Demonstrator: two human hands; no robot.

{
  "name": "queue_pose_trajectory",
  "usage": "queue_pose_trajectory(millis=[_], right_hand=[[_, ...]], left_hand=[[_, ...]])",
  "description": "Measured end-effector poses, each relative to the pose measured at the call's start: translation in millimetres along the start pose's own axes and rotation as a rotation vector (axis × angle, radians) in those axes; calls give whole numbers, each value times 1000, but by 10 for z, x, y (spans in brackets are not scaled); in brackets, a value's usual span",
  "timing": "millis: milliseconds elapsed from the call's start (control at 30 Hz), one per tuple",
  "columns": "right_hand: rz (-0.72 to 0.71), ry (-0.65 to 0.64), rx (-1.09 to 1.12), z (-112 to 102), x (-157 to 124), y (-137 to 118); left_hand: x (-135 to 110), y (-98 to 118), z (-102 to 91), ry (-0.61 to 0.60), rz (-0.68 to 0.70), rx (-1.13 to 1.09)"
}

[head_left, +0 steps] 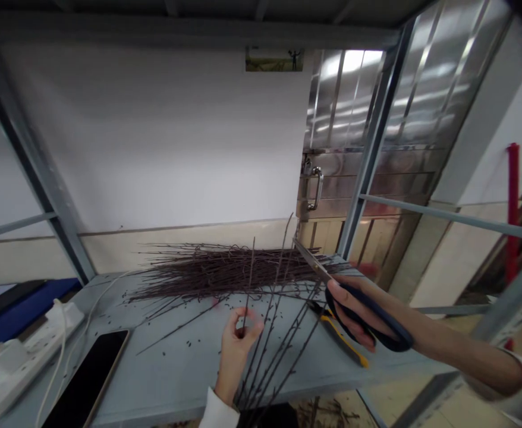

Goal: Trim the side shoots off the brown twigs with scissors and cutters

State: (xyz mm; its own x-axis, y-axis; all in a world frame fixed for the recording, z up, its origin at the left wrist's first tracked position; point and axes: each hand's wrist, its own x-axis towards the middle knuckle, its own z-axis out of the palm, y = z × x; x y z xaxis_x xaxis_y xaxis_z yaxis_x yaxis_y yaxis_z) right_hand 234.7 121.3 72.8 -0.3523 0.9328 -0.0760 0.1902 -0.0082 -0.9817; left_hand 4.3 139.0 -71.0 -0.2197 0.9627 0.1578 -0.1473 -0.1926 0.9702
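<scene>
Left hand (235,361) pinched a thin dark twig (248,285) between its fingertips, long axis upright, beside the twig pile (225,274) on the grey metal shelf (176,380). Right hand (354,314) gripped the scissors (311,261) with closed fingers, blades pointing up-left towards the pile, right of the twig.

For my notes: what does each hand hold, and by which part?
Right hand: scissors, by the dark blue handles. Left hand: a thin twig, near its lower end.

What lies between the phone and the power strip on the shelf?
White cables lie between the phone and the power strip, as the head view shows.
</scene>
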Motion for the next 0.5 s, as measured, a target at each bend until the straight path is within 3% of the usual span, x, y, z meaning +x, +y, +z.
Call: queue_pose_trajectory(millis=[200, 500], right_hand=[[58, 133, -126, -51, -125, -4], [-25, 144, -203, -93, -218, 33]], left_hand=[[145, -58, 1, -62, -42, 135], [195, -141, -42, -98, -79, 259]])
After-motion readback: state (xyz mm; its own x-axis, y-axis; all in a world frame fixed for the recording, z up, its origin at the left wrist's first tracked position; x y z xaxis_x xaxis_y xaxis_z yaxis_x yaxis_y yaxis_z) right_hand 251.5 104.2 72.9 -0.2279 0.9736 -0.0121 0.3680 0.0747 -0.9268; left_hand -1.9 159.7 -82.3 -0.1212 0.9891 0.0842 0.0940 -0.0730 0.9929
